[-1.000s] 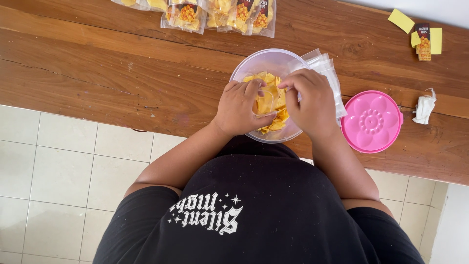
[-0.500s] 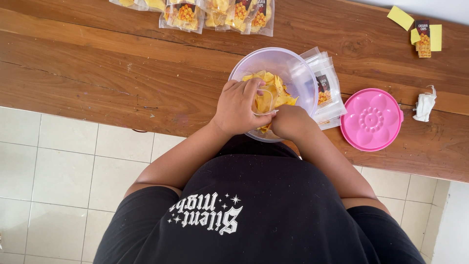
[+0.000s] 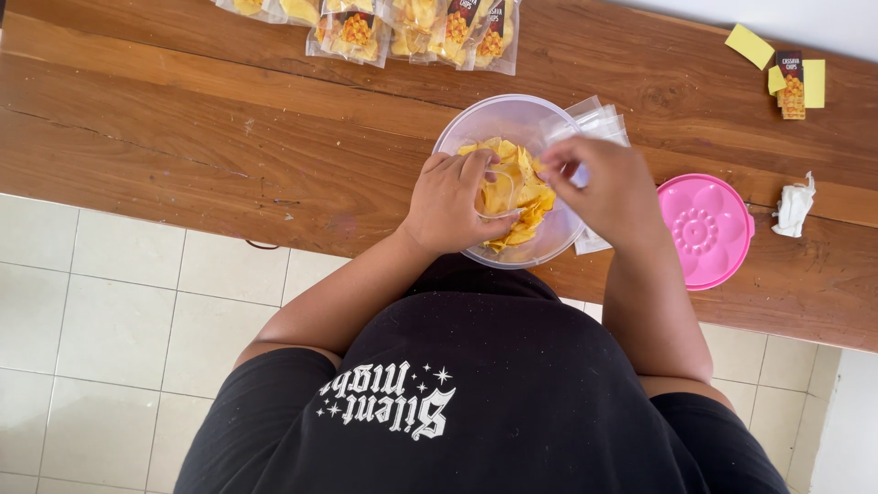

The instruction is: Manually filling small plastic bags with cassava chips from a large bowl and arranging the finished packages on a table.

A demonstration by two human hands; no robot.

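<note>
A round see-through plastic bowl [image 3: 506, 119] sits at the near edge of a long brown wooden table [image 3: 229, 137]. It has thin yellow chips [image 3: 523, 197] in it.

The person's left hand [image 3: 448, 203] rests over the near side of the bowl. Its fingers are curled around a small clear plastic bag [image 3: 495, 190] and hold it over the chips.

The right hand [image 3: 604, 187] is over the right side of the bowl. Its thumb and fingers are pinched together, but what they pinch is too small to tell. Under this hand lies a pile of flat clear empty bags [image 3: 596, 123], touching the bowl.

A round pink plastic lid [image 3: 705, 231] with a flower shape lies just to the right. A crumpled white tissue [image 3: 792, 204] is near it. Filled chip bags [image 3: 416, 27] lie at the far edge of the table, and yellow paper labels [image 3: 791, 69] lie in the far right corner.
</note>
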